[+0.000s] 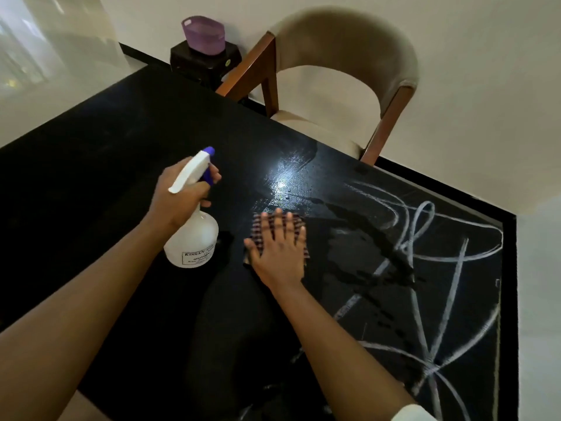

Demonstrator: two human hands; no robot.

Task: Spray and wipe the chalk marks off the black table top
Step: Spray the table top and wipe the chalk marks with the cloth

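The black table top (100, 165) fills most of the view. White chalk marks (431, 262) cross its right part, and a wet shiny patch (288, 177) lies near the far edge. My left hand (179, 199) grips the neck of a white spray bottle (194, 238) with a blue nozzle tip, its fingers around the trigger. My right hand (279, 247) lies flat with fingers spread, pressing a checked cloth (258, 223) onto the table just left of the chalk marks. Most of the cloth is hidden under that hand.
A beige upholstered chair (343, 86) with wooden legs stands at the far edge of the table. Behind it a purple basket (203, 34) sits on a small dark stand (206, 60). The table's right edge (508, 284) borders pale floor.
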